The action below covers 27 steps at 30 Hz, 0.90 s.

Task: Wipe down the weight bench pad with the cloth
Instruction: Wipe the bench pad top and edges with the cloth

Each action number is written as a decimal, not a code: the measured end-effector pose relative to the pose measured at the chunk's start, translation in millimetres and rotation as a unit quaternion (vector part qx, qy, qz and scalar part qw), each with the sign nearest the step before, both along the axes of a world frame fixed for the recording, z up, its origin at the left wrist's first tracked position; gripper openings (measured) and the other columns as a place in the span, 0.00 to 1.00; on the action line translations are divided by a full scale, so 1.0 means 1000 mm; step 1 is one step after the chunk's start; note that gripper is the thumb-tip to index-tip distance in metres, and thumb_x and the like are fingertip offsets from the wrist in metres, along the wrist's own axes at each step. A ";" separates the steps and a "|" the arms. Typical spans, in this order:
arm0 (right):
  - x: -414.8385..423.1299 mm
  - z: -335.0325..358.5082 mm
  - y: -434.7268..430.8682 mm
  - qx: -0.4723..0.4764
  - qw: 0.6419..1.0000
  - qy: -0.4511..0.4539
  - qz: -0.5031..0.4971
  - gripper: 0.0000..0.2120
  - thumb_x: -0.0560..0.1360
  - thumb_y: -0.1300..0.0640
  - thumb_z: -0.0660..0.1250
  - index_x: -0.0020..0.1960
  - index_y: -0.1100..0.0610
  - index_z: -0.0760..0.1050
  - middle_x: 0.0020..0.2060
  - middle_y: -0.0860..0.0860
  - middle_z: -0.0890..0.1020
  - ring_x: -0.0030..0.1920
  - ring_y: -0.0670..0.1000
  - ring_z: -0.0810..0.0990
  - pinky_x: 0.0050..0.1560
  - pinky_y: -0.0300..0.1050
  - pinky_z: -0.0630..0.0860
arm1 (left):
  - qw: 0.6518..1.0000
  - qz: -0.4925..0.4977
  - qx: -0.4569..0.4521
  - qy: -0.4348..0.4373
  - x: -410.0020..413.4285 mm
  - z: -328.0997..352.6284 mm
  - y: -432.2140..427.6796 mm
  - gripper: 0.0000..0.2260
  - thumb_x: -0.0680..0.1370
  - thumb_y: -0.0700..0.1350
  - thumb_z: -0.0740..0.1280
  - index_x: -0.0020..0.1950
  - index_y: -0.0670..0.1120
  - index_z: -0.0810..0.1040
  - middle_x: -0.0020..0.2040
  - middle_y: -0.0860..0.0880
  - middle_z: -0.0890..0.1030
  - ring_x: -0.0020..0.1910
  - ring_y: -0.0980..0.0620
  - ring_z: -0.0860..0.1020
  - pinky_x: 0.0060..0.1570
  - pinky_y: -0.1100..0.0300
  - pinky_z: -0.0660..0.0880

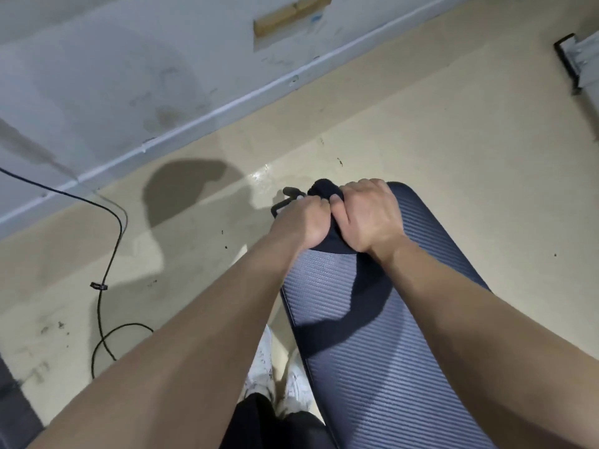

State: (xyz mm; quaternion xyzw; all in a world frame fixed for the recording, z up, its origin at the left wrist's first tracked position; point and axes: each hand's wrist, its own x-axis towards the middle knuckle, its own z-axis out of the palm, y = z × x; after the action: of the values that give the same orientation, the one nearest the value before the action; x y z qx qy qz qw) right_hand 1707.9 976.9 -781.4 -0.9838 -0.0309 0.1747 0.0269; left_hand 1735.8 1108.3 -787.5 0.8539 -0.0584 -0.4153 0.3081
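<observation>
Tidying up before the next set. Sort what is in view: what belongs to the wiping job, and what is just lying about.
Part of the job:
cloth, dark, bunched
bench pad, ribbed
left hand and right hand, both gripping the cloth

Just lying about:
cable on the floor
metal bracket, far corner
taped patch on the wall

Both hands side by side near the far end of the ribbed blue bench pad (382, 367), left hand (299, 222) and right hand (364, 215) gripping a bunched dark cloth (324, 189). Black cable (110, 254) on the floor at nine o'clock.
</observation>
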 end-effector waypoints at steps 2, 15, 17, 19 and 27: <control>0.009 0.002 -0.030 -0.006 1.000 0.004 -0.025 0.18 0.82 0.48 0.48 0.40 0.54 0.68 0.44 0.58 0.83 0.50 0.61 0.78 0.57 0.53 0.68 | 0.998 -0.053 0.025 -0.019 0.013 -0.006 -0.028 0.19 0.84 0.46 0.46 0.58 0.44 0.75 0.63 0.43 0.77 0.63 0.42 0.74 0.66 0.49 0.67; -0.008 0.012 0.031 -0.005 0.999 -0.007 0.051 0.24 0.81 0.47 0.48 0.49 0.56 0.81 0.47 0.56 0.85 0.50 0.58 0.79 0.60 0.53 0.70 | 0.980 -0.077 0.059 -0.171 -0.035 0.014 0.043 0.12 0.84 0.45 0.51 0.52 0.42 0.72 0.42 0.41 0.78 0.44 0.36 0.79 0.42 0.46 0.76; -0.014 0.010 0.056 0.010 0.996 -0.005 0.087 0.23 0.81 0.47 0.49 0.44 0.55 0.79 0.44 0.55 0.84 0.47 0.58 0.80 0.57 0.54 0.71 | 0.983 -0.048 0.081 -0.160 -0.052 0.015 0.069 0.14 0.85 0.49 0.50 0.47 0.45 0.70 0.38 0.45 0.74 0.41 0.38 0.79 0.43 0.48 0.75; -0.021 0.007 0.078 0.032 0.989 -0.007 0.145 0.19 0.80 0.50 0.56 0.35 0.55 0.75 0.35 0.55 0.82 0.38 0.58 0.78 0.45 0.51 0.69 | 0.982 -0.030 0.110 -0.152 -0.071 0.011 0.090 0.16 0.85 0.52 0.47 0.44 0.47 0.67 0.37 0.45 0.76 0.40 0.39 0.78 0.40 0.50 0.72; -0.004 0.008 0.045 0.080 0.983 -0.002 0.165 0.16 0.81 0.48 0.58 0.36 0.52 0.68 0.36 0.54 0.83 0.40 0.58 0.81 0.43 0.50 0.70 | 0.984 0.053 0.094 -0.142 -0.066 0.017 0.057 0.14 0.84 0.48 0.49 0.45 0.44 0.69 0.41 0.44 0.77 0.45 0.38 0.77 0.41 0.50 0.67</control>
State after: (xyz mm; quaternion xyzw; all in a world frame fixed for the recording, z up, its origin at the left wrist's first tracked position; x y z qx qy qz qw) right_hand 1703.5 1021.7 -773.6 -0.9601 -0.2066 0.1721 0.0765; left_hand 1670.0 1165.6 -770.1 0.9314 -0.0167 -0.2763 0.2363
